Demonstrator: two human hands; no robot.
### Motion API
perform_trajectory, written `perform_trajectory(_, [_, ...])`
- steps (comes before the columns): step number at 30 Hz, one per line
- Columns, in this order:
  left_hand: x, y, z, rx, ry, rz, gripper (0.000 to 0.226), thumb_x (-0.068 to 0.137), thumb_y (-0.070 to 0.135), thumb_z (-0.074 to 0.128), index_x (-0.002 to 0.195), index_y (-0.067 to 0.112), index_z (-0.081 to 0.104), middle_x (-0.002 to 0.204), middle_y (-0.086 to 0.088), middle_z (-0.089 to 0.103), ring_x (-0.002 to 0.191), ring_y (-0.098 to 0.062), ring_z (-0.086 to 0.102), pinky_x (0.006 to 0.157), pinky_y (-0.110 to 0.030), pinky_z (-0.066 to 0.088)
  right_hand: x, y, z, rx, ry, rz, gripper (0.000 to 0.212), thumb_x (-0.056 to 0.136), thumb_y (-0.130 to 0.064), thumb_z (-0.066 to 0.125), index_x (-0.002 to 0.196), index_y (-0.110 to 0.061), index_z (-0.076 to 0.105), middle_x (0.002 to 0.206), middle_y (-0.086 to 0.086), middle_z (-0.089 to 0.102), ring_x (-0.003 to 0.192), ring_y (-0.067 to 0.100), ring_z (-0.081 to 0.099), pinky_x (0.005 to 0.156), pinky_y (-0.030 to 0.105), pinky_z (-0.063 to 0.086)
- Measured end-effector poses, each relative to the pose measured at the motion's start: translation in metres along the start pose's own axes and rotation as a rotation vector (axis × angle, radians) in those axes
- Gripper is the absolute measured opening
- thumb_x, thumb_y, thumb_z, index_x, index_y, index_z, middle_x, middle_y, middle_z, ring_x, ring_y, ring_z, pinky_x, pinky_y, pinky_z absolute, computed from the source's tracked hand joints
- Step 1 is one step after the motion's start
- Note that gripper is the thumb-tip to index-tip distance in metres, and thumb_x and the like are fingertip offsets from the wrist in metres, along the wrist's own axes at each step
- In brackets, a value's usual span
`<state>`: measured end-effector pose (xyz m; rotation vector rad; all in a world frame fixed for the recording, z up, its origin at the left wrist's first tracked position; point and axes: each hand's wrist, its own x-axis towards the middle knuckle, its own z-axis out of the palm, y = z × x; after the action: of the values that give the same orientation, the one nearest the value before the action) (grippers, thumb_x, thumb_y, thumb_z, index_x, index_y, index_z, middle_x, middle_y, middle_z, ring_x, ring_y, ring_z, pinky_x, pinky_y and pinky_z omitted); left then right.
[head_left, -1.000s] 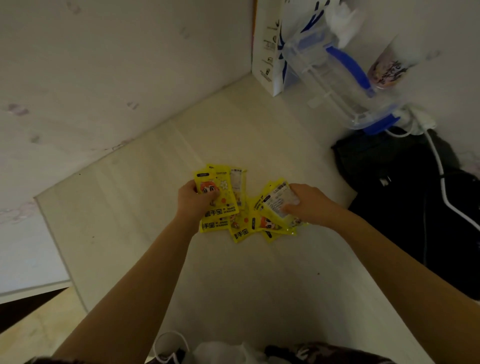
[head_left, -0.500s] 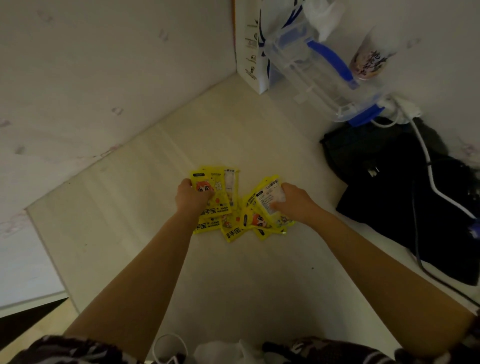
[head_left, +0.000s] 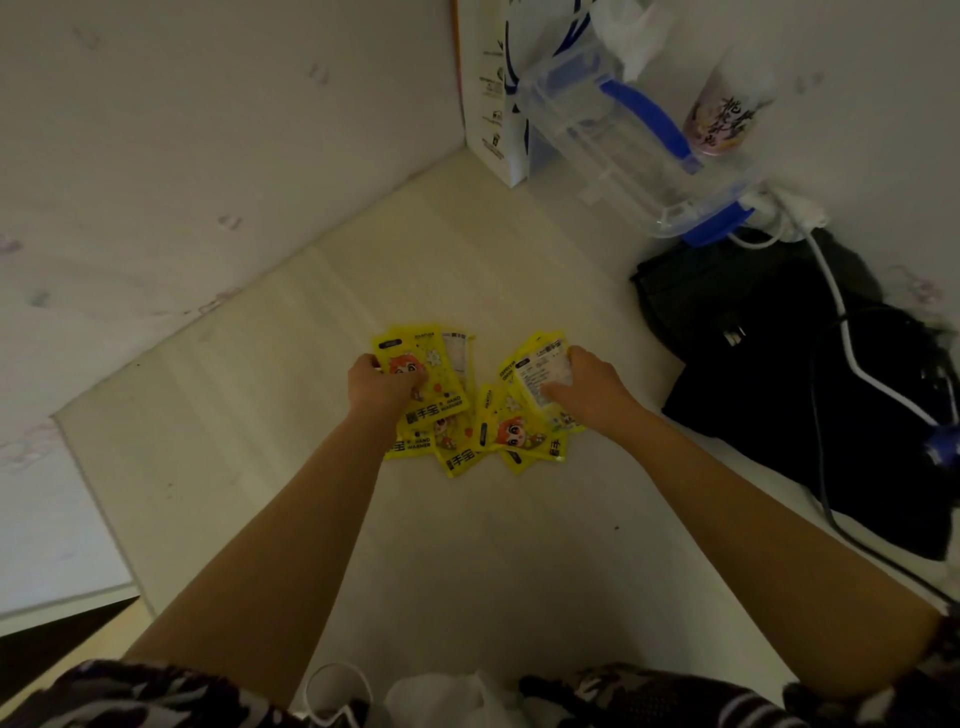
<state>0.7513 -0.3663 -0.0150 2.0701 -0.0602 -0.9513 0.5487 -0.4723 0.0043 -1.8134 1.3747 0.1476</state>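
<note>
Hand-warmer packets (head_left: 483, 431) lie fanned on pale tabletop (head_left: 260, 415), well left of black bag (head_left: 810, 395). Left hand (head_left: 382, 387) pinches printed-side packet (head_left: 415, 371); right hand (head_left: 589, 387) grips label-side packet (head_left: 543, 371) — gathering likely just begun, several packets below hands left loose.

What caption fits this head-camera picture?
Left hand grips a cartoon-front packet, right hand a label-side packet, over loose yellow packets on a pale tabletop.
</note>
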Motion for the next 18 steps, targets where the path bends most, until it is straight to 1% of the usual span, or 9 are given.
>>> perform_trajectory(4, [-0.005, 0.002, -0.006, -0.152, -0.012, -0.018, 0.034, 0.072, 0.000, 0.077, 0.097, 0.007, 0.055, 0.094, -0.015, 0.063, 0.079, -0.030, 0.065, 0.073, -0.049, 0.058, -0.005, -0.003, -0.002, 0.063, 0.028, -0.007, 0.030, 0.090, -0.020, 0.059, 0.114, -0.006, 0.051, 0.116, 0.014, 0.060, 0.094, 0.026, 0.058, 0.076, 0.030, 0.047])
perform_trajectory(7, [-0.009, 0.004, -0.017, -0.249, -0.032, -0.034, 0.030, 0.074, -0.003, 0.075, 0.094, 0.007, 0.055, 0.089, -0.012, 0.064, 0.075, -0.028, 0.066, 0.065, -0.042, 0.058, -0.014, -0.009, -0.006, 0.156, 0.060, 0.013, 0.032, 0.089, -0.019, 0.060, 0.118, -0.007, 0.052, 0.119, 0.013, 0.061, 0.100, 0.025, 0.060, 0.078, 0.029, 0.048])
perform_trajectory(9, [-0.010, 0.001, -0.024, -0.271, -0.054, -0.053, 0.026, 0.075, -0.005, 0.073, 0.091, 0.007, 0.057, 0.091, -0.014, 0.065, 0.077, -0.029, 0.067, 0.069, -0.046, 0.058, -0.022, -0.012, -0.008, 0.206, 0.087, 0.026, 0.033, 0.089, -0.019, 0.059, 0.120, -0.008, 0.052, 0.120, 0.011, 0.061, 0.096, 0.023, 0.061, 0.071, 0.025, 0.048])
perform_trajectory(10, [-0.012, 0.000, -0.029, -0.277, -0.062, -0.061, 0.026, 0.075, -0.006, 0.072, 0.092, 0.006, 0.057, 0.092, -0.015, 0.065, 0.076, -0.029, 0.067, 0.069, -0.046, 0.057, -0.026, -0.013, -0.009, 0.228, 0.105, 0.034, 0.033, 0.090, -0.019, 0.058, 0.120, -0.008, 0.052, 0.120, 0.010, 0.061, 0.090, 0.021, 0.060, 0.063, 0.021, 0.047])
perform_trajectory(12, [-0.015, -0.006, -0.037, -0.287, -0.075, -0.070, 0.024, 0.077, -0.007, 0.070, 0.092, 0.006, 0.058, 0.087, -0.013, 0.064, 0.071, -0.026, 0.065, 0.062, -0.040, 0.056, -0.037, -0.014, -0.008, 0.272, 0.146, 0.054, 0.032, 0.090, -0.019, 0.058, 0.120, -0.010, 0.053, 0.119, 0.008, 0.061, 0.081, 0.015, 0.055, 0.051, 0.014, 0.039])
perform_trajectory(13, [-0.017, -0.010, -0.042, -0.292, -0.081, -0.072, 0.023, 0.078, -0.007, 0.069, 0.092, 0.006, 0.058, 0.085, -0.012, 0.063, 0.069, -0.024, 0.064, 0.059, -0.039, 0.055, -0.043, -0.012, -0.006, 0.296, 0.165, 0.066, 0.032, 0.090, -0.019, 0.058, 0.120, -0.011, 0.053, 0.119, 0.007, 0.061, 0.081, 0.014, 0.054, 0.050, 0.013, 0.038])
perform_trajectory(15, [-0.023, -0.018, -0.051, -0.307, -0.097, -0.080, 0.025, 0.079, -0.005, 0.069, 0.098, 0.006, 0.057, 0.086, -0.011, 0.062, 0.069, -0.024, 0.064, 0.057, -0.041, 0.058, -0.058, -0.008, 0.001, 0.348, 0.207, 0.097, 0.033, 0.089, -0.019, 0.059, 0.121, -0.012, 0.054, 0.120, 0.007, 0.061, 0.091, 0.019, 0.058, 0.060, 0.021, 0.047])
perform_trajectory(17, [-0.029, -0.026, -0.060, -0.328, -0.129, -0.087, 0.024, 0.080, -0.005, 0.068, 0.098, 0.007, 0.056, 0.086, -0.010, 0.062, 0.071, -0.024, 0.064, 0.060, -0.044, 0.057, -0.074, -0.005, 0.012, 0.396, 0.234, 0.132, 0.035, 0.086, -0.020, 0.061, 0.120, -0.012, 0.055, 0.121, 0.008, 0.062, 0.105, 0.025, 0.060, 0.083, 0.035, 0.053])
perform_trajectory(18, [-0.032, -0.030, -0.065, -0.335, -0.148, -0.087, 0.021, 0.081, -0.004, 0.067, 0.094, 0.008, 0.056, 0.086, -0.010, 0.061, 0.071, -0.025, 0.064, 0.061, -0.045, 0.057, -0.083, -0.003, 0.020, 0.417, 0.245, 0.151, 0.035, 0.085, -0.020, 0.062, 0.119, -0.012, 0.056, 0.121, 0.008, 0.063, 0.108, 0.026, 0.060, 0.089, 0.039, 0.052])
